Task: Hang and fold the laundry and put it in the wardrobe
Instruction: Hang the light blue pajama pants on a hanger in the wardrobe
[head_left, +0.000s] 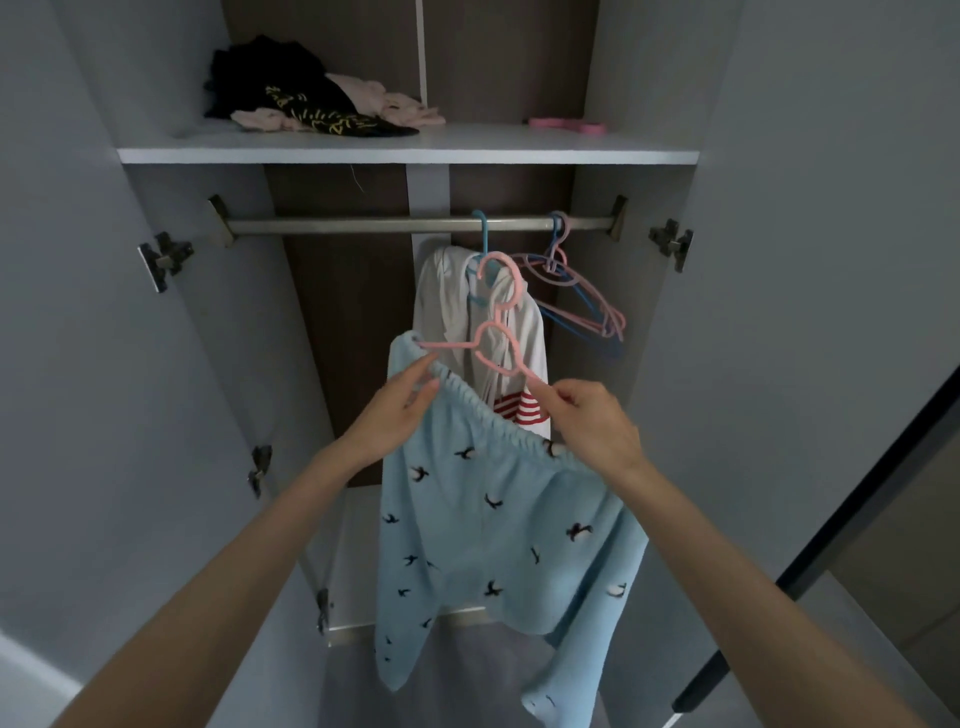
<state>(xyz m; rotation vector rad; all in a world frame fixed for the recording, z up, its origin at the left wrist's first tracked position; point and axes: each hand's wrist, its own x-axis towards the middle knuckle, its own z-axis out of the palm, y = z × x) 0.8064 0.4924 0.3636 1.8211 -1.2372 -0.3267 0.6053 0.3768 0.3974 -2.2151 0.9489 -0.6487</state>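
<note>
Trousers (493, 519) of soft pale-blue fleece, scattered with small dark bird shapes, hang in front of the open wardrobe (639, 312), their gathered elastic waistband stretched between the two hands. The left end of a thin pink plastic hanger (501, 322) is tucked inside the waistband; its curved hook stands below the rail (363, 226) and not on it. The left hand (395, 415) pinches the ruffled waistband between thumb and fingertips near that end. The right hand (597, 421) has its fingers curled round the hanger's right arm, with the waistband running just beneath it. The trouser legs drop limp and creased toward the floor.

Behind the hanger, a white garment (441, 296) with red stripes at its lower edge hangs from a blue hanger (485, 234) on the round metal rail. Just to the right, several slim bare hangers (582, 296), pink and blue, hang bunched together at a tilt. On the flat white shelf (405, 148) above lie a crumpled black garment (291, 88) with yellow print, a rumpled pale-pink cloth (400, 106) touching it, and, well apart on the right, another pink hanger (569, 124) lying flat. Metal hinges (166, 257) sit on the grey side panels.
</note>
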